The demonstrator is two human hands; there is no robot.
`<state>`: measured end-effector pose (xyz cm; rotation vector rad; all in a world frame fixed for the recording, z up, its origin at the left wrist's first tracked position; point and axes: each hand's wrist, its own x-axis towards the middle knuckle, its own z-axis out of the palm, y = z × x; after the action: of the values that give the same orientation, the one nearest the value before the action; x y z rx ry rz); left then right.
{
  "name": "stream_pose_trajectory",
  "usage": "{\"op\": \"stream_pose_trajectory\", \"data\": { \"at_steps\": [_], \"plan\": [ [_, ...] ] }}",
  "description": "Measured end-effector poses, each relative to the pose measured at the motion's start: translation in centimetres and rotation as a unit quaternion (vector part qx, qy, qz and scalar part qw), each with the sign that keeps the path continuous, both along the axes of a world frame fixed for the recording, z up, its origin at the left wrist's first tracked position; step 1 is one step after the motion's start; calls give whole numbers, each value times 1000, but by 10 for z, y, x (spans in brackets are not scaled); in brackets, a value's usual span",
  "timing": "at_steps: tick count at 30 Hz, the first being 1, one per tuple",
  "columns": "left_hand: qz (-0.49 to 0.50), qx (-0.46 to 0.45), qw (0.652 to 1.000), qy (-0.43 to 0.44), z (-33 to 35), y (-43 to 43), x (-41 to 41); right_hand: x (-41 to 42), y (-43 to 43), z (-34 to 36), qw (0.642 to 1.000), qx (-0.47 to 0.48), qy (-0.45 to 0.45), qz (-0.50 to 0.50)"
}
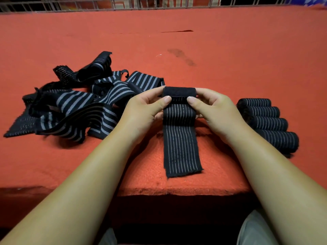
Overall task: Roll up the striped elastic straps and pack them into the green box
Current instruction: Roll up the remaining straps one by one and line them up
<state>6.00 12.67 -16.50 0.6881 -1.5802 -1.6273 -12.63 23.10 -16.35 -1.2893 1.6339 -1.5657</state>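
Thumbs of our left hand (141,110) and right hand (217,110) pinch the strap (179,135), barely rolled; four rolls (269,124) lie right of the grip, a loose pile (79,105) left; no green box in view.

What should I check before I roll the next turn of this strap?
1. Grip: left hand and right hand pinch the strap at its rolled end: ok.
2. Roll edges line up with the strap's sides: ok.
3. Tail lies flat and straight on the table: ok.
4. Tail lies apart from the pile: ok.
5. Four rolls lie side by side at the right, none unwinding: ok.
6. Green box within reach: not in view, cannot tell.
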Motion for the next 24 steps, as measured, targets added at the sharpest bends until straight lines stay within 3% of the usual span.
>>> {"op": "stream_pose_trajectory", "data": {
  "at_steps": [3, 12, 19, 24],
  "plan": [
    [50, -29, 998, -16, 0, 3, -2, 0, -2, -2, 1000, -2, 1, -12],
    [48, -46, 997, -40, -2, 8, -3, -3, 3, -3, 995, 10, 100, 11],
    [39, -22, 998, -46, -1, 4, -1, 0, -2, -9, 994, 16, 107, 1],
    [5, 7, 998, -55, -1, 1, 3, -1, -9, -11, 999, -1, 50, -12]
  ]
}}
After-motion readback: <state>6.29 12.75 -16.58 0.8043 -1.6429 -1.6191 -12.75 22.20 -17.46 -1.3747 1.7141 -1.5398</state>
